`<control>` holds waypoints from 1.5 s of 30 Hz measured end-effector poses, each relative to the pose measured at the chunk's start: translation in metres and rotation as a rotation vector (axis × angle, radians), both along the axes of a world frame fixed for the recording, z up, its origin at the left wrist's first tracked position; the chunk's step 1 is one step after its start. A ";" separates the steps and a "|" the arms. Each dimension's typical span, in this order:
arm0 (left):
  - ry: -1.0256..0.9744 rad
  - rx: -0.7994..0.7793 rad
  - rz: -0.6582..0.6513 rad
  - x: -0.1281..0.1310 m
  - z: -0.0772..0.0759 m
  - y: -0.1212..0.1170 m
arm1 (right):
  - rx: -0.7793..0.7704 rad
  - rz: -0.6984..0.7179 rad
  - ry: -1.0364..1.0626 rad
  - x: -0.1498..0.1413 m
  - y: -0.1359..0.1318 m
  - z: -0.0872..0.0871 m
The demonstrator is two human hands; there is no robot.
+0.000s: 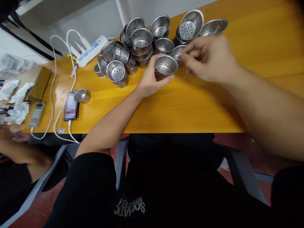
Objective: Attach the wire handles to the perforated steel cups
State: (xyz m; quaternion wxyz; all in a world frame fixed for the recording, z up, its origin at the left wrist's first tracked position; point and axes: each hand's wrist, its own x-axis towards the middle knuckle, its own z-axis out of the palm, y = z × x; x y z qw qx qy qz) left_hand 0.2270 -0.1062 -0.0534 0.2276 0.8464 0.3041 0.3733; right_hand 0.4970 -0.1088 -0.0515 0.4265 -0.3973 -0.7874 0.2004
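A small perforated metal cup [166,65] rests in my left hand [150,79], its mouth tipped up toward me and my thumb along its near side. Just right of its rim is my right hand [204,57], with thumb and fingertips drawn together in a pinch. Whatever sits between those fingertips, if anything, is too small to make out. Partly behind the right fingers stands another perforated cup [177,52]. Stacks of like cups [142,39] crowd the table beyond both hands, some upright and some lying tilted. A wide shallow metal strainer [215,27] lies behind my right hand.
On the yellow table [190,114], a power strip [92,50] with white cables stands at the back left. A phone [71,106] on a cable leans by a lone cup [85,96]. Another person's arm [21,152] reaches in at the left, near plastic bags [19,110].
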 end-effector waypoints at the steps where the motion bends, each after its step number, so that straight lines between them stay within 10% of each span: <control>1: 0.014 0.008 -0.004 0.000 0.000 -0.001 | 0.008 -0.004 -0.019 -0.005 -0.004 0.004; 7: 0.066 0.041 -0.018 0.001 0.002 -0.005 | 0.046 -0.018 -0.073 -0.031 -0.029 0.037; 22: 0.056 0.001 0.043 0.008 0.017 -0.022 | 0.036 -0.115 -0.062 -0.052 -0.045 0.051; 30: -0.050 -0.084 0.071 0.009 0.022 -0.023 | -0.004 0.002 0.094 -0.042 -0.023 0.024; 37: -0.087 -0.209 -0.114 0.003 0.021 -0.023 | -0.228 0.411 0.041 -0.004 -0.012 0.021; 45: 0.104 -0.063 -0.148 0.000 0.016 -0.013 | -0.220 0.284 0.106 -0.016 -0.014 0.022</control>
